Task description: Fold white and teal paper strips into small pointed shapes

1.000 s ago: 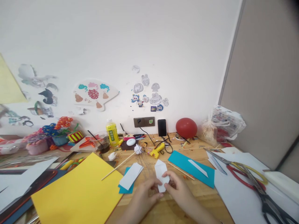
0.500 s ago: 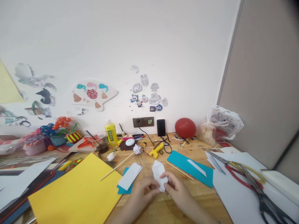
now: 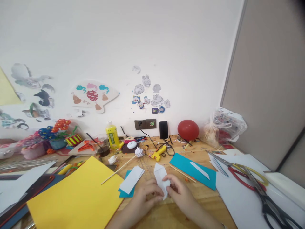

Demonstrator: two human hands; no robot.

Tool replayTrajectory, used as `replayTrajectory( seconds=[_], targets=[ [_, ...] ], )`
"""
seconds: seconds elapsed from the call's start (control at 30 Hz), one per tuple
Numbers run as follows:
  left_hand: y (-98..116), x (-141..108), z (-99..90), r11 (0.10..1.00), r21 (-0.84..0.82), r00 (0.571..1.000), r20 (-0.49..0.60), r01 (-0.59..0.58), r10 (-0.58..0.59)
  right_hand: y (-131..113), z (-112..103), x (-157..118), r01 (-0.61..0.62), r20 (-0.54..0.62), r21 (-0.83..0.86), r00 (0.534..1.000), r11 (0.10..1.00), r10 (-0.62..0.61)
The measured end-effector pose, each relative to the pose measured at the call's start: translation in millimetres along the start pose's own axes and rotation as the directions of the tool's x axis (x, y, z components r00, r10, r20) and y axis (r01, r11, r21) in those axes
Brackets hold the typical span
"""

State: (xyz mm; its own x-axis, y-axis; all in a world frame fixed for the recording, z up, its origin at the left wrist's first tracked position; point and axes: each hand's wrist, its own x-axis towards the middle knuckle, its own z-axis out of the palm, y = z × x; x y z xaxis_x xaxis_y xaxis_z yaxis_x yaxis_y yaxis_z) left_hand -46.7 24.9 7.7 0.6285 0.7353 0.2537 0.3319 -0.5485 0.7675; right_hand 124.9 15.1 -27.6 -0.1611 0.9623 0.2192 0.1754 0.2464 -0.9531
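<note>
Between both hands is a small folded piece of white paper [image 3: 160, 174], its top end coming to a point. My right hand [image 3: 177, 190] pinches its right edge between thumb and fingers. On the paper's lower left edge, my left hand [image 3: 149, 194] has its fingers closed against it. Left of the hands lie a stack of white paper strips [image 3: 132, 180] and blue paper strips [image 3: 125, 193] under it. A thin wooden stick [image 3: 116, 171] with a crumpled white paper flower [image 3: 138, 152] on its end lies beyond them.
Yellow card [image 3: 78, 197] covers the left front. At right are blue card [image 3: 190, 170], white sheets [image 3: 226, 197], black-handled scissors [image 3: 264, 203] and red-handled scissors [image 3: 252, 181]. Farther back stand a yellow glue gun [image 3: 159, 154], a drink bottle [image 3: 112, 136], a phone [image 3: 163, 130] and a red balloon [image 3: 188, 129].
The view has shifted slightly. The lower end of the white paper has tilted a little to the right, and my left hand's fingers have moved slightly along its edge.
</note>
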Motion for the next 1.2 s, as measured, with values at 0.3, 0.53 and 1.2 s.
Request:
replayTrajectory(
  seconds=[0.3, 0.53, 1.2],
  targets=[
    [3.7, 1.6, 3.0, 0.977, -0.152, 0.983, -0.089, 0.148, -0.163, -5.1, -3.9, 1.9, 0.009, 0.032, -0.004, 0.999, 1.000, -0.009],
    [-12.9, 7.1, 27.3, 0.800, -0.560, 0.919, -0.161, 0.216, -0.361, -14.4, -3.9, 0.1, 0.004, 0.080, 0.060, 0.997, 0.998, -0.008],
    [-18.5, 4.2, 34.7, 0.922, -0.349, 0.907, -0.310, 0.170, -0.285, -9.9, -3.5, 4.0, 0.015, 0.064, -0.073, 0.998, 0.997, -0.010]
  ],
)
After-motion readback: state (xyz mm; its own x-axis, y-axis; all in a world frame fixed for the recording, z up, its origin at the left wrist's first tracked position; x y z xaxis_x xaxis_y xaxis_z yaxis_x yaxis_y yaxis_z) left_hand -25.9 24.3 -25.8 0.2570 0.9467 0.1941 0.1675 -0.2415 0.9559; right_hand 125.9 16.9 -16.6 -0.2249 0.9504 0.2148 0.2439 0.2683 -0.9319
